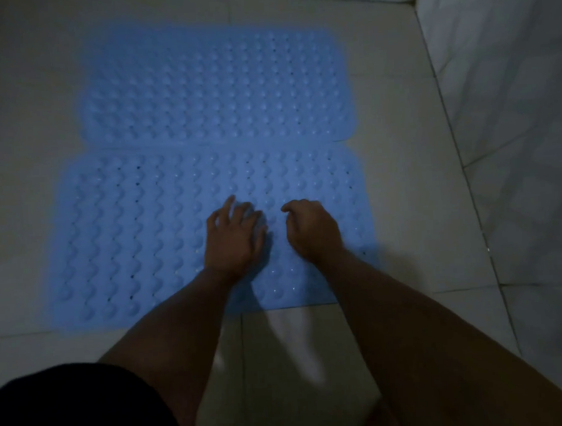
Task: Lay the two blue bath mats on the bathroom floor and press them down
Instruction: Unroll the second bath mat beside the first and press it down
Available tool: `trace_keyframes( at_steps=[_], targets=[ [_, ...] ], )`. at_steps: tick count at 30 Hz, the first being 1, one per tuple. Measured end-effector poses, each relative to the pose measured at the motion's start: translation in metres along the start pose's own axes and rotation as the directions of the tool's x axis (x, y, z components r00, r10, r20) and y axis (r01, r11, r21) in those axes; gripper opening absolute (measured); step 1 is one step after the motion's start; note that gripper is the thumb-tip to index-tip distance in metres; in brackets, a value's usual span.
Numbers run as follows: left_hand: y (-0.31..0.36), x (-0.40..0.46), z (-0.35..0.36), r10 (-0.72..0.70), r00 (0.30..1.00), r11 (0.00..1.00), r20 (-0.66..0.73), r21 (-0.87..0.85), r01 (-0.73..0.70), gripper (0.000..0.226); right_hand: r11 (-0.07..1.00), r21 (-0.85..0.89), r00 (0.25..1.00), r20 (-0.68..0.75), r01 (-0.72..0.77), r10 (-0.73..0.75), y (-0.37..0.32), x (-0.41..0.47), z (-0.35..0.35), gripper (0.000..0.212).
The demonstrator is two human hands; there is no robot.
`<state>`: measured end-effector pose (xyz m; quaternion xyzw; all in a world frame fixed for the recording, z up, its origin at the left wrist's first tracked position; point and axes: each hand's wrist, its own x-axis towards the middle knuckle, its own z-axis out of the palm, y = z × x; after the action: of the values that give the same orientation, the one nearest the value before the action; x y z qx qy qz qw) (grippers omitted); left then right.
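Two blue bumpy bath mats lie flat side by side on the pale tiled floor. The far mat (214,87) stretches across the upper middle; the near mat (131,237) lies just below it, their long edges touching. My left hand (234,240) rests palm down on the near mat's middle, fingers spread. My right hand (312,231) sits beside it on the same mat, knuckles up and fingers curled under, with nothing visible in it.
White floor tiles (409,183) surround the mats. A tiled wall (508,93) rises along the right side and meets the floor in a diagonal line. Dark clothing (73,408) fills the lower left corner. The light is dim.
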<state>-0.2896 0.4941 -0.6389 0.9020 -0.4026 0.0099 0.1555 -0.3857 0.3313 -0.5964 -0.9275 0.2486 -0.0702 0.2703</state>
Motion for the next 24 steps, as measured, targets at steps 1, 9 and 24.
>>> trace_keyframes(
  at_steps=[1,9,24],
  targets=[
    [-0.020,-0.008,-0.003,-0.023,1.000,0.998,-0.007,0.052,0.024,0.038,0.996,-0.042,0.996,-0.010,0.084,-0.085,-0.011,-0.009,0.017,0.037],
    [-0.091,-0.048,-0.026,-0.112,0.993,0.980,0.048,0.168,0.102,0.049,0.934,-0.300,0.966,0.228,0.193,-0.126,-0.069,-0.052,0.120,0.062],
    [-0.120,-0.051,-0.023,-0.086,0.995,0.988,0.052,0.129,0.078,0.055,0.941,-0.278,0.970,0.200,0.192,-0.139,-0.074,-0.058,0.130,0.074]
  ],
)
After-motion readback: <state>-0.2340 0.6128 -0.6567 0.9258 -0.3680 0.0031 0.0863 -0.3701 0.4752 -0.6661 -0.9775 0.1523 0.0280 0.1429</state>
